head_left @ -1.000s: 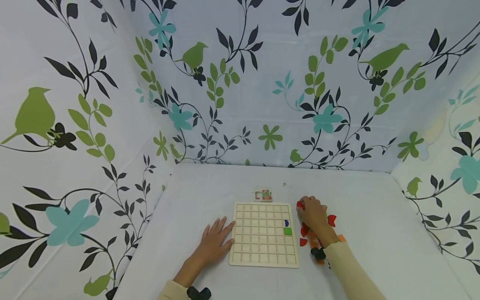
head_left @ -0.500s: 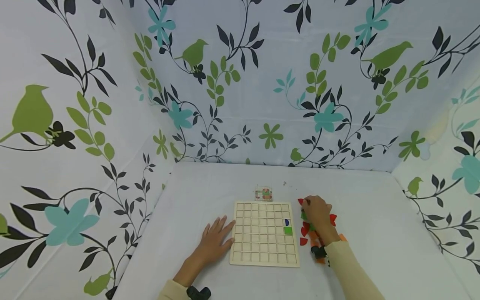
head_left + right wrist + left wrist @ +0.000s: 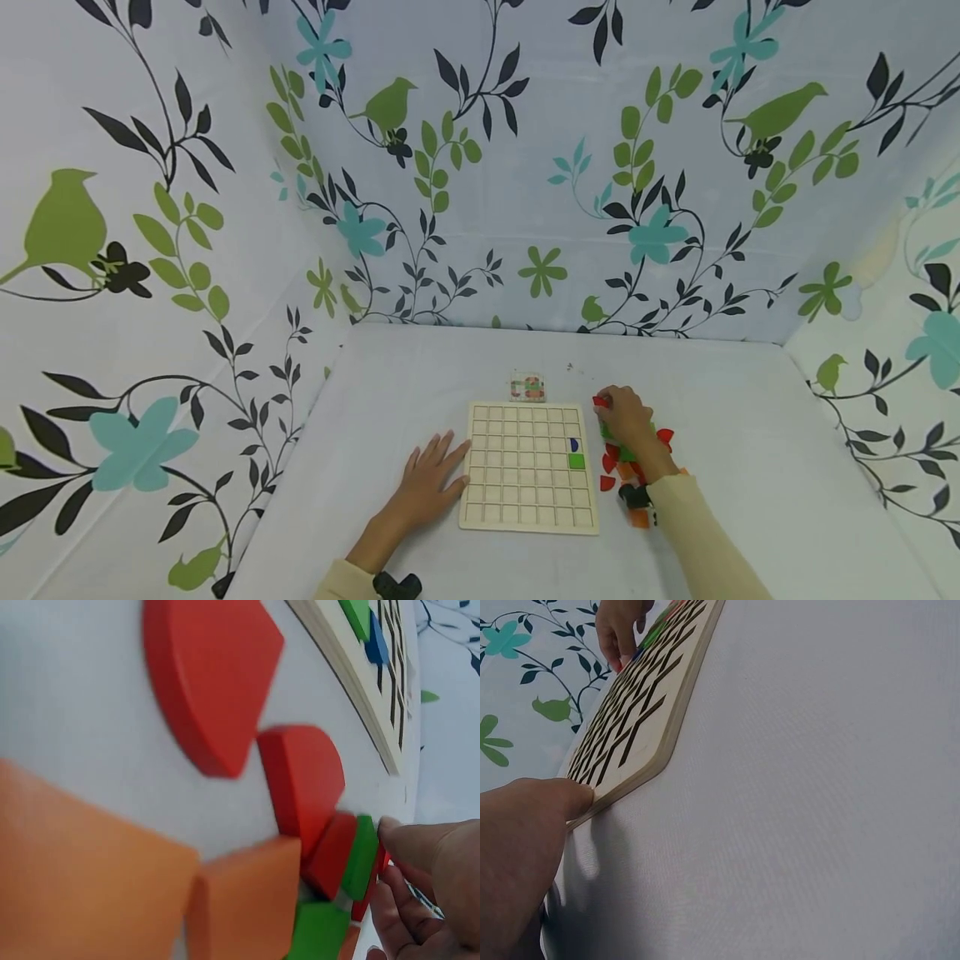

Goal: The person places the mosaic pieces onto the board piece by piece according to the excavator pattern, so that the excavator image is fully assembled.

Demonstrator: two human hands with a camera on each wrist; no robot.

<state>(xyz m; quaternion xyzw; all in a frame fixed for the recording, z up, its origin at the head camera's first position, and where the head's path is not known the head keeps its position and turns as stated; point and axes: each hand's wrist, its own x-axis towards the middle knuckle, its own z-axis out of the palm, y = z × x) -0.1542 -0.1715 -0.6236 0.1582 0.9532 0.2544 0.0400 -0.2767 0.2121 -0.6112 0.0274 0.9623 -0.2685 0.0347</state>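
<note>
Left hand [image 3: 433, 479]: fingers spread, touching left edge of board [image 3: 517, 493]
Right hand [image 3: 628, 417]: pinching a red block [image 3: 600, 402], far end of pile [image 3: 607, 483]
Pile: just right of board

One board [image 3: 528, 506] held two set pieces, one blue piece [image 3: 573, 445] and one green piece [image 3: 576, 462], with one card [image 3: 527, 387] beyond it. Two hands flanked the board: one left hand [image 3: 433, 473], one right hand [image 3: 628, 414]. Right of the board were at least four red pieces [image 3: 214, 675], two green blocks [image 3: 361, 855] and two orange pieces [image 3: 244, 900], others partly hidden.
</note>
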